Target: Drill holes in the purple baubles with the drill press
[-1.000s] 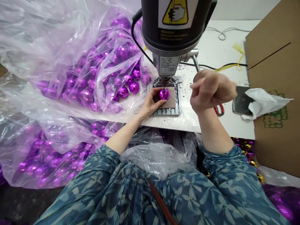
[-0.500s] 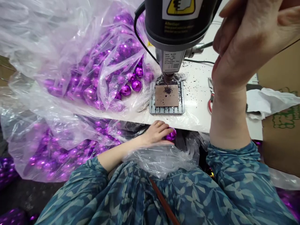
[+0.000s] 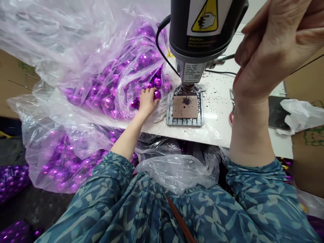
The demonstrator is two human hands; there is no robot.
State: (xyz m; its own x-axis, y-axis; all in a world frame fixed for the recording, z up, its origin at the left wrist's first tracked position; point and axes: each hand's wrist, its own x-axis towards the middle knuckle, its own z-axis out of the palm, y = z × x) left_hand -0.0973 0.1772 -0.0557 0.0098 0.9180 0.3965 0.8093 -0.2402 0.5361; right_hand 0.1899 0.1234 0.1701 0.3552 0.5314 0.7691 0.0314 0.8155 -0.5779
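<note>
My left hand reaches into the mouth of the clear plastic bag, its thumb and fingers closed around a shiny purple mirror-ball ornament. More faceted purple balls lie beside it in the bag. Up at the right, my right hand is curled around the lever of the bench drill press; its grip end is hidden by the fingers. Under the drill's chuck, a brown square plate with a small hole rests on the slotted metal base, scattered with dark shavings.
A big clear bag of purple balls covers the table's left side. Red-handled scissors lie near my right forearm. White crumpled tissue and a cardboard box are at the right. Clear plastic covers my lap.
My left hand has left the table's front edge, where it held a purple ball, and moved up and left into the bag. My right hand stays at the lever. The view has shifted slightly.
</note>
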